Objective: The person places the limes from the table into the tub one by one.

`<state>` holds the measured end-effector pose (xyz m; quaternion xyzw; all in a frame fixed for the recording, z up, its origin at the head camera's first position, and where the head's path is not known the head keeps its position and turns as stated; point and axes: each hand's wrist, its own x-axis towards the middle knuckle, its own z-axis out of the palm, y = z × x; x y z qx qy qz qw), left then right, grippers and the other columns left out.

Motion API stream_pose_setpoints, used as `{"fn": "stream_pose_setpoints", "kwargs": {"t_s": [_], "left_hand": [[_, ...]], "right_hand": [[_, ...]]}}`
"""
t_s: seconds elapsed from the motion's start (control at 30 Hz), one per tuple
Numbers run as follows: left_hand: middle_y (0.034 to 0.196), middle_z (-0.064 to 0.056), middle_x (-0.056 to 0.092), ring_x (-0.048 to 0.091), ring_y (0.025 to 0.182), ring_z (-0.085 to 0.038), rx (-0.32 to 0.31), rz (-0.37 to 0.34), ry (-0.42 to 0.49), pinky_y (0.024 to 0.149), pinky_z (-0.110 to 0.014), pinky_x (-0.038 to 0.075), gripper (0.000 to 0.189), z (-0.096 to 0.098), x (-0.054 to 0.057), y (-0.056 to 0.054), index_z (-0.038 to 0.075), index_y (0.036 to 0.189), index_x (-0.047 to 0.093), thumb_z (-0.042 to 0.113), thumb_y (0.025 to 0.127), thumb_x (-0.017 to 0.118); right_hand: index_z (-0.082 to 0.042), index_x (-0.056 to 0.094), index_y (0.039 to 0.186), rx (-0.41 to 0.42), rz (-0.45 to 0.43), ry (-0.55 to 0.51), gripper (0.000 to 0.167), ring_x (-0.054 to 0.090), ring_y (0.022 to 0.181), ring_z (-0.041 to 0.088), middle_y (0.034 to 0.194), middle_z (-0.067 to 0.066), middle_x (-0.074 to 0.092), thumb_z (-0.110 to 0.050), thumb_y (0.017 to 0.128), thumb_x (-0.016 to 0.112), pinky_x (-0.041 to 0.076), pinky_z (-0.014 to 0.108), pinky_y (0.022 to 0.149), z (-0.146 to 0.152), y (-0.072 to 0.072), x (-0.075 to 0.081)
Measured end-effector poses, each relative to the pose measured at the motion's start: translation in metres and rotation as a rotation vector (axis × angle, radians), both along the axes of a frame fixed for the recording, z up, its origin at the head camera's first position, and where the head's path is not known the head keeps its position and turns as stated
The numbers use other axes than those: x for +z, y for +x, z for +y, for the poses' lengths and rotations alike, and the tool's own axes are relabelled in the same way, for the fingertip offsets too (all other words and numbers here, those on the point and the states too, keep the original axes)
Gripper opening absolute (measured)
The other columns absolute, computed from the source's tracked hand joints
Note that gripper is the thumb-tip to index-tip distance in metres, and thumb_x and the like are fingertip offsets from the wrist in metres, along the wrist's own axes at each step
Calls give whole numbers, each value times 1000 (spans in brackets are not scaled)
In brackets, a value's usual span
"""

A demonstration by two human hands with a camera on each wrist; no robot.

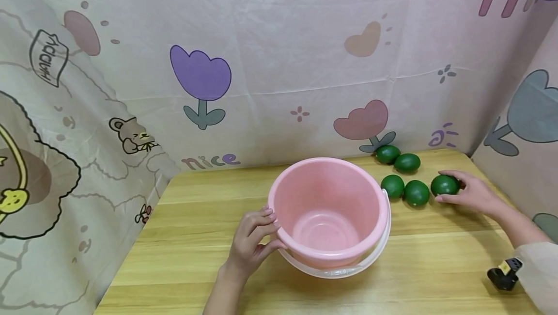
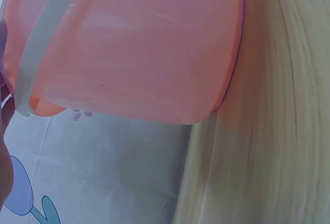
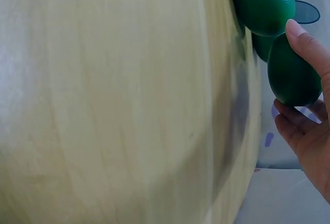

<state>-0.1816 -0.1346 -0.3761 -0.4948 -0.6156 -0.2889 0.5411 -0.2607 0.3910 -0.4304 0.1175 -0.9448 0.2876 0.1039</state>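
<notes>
A pink bucket (image 1: 324, 198) stands upright on the wooden table, with nothing inside it. Its white handle (image 1: 344, 273) hangs down round the front and right side. My left hand (image 1: 252, 240) grips the bucket's left rim, thumb at the front and fingertips on the edge. At the right, my right hand (image 1: 477, 194) has its thumb and fingers round a green lime (image 1: 443, 186). In the right wrist view the thumb lies on one side of this lime (image 3: 291, 74) and the fingers on the other. Just left of it lie two more limes (image 1: 416, 193), side by side near the bucket.
Two further limes (image 1: 407, 163) lie at the table's back edge by the printed cloth (image 1: 279, 63), which hangs behind and along the sides. A small black object (image 1: 502, 278) with a yellow label rests near the right sleeve (image 1: 538, 269). Bare wooden tabletop (image 1: 183, 247) extends left of the bucket.
</notes>
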Motion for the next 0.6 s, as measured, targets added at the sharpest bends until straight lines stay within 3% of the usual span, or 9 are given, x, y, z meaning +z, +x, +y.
{"fn": "stream_pose_setpoints", "kwargs": {"t_s": [0.17,0.47,0.6], "left_hand": [[84,-18,60,58,82,-31,-2,-3,0,89,-33,58,41,1,0,0,-5,78,65,34,87,62],[83,-18,60,59,81,-31,-1,5,1,88,-32,58,40,1,1,0,-5,78,65,34,87,61],[83,-18,60,59,81,-31,0,6,-1,88,-32,58,40,0,1,0,-5,78,65,34,88,61]], "right_hand": [[4,53,123,9,42,12,72,51,83,29,113,32,51,-24,66,86,42,14,58,-2,1,5],[5,51,126,15,13,32,74,52,93,44,119,35,48,-25,68,86,43,19,63,-3,6,13],[4,53,125,18,31,40,73,53,91,41,119,34,49,-25,67,86,43,16,61,-4,9,16]]}}
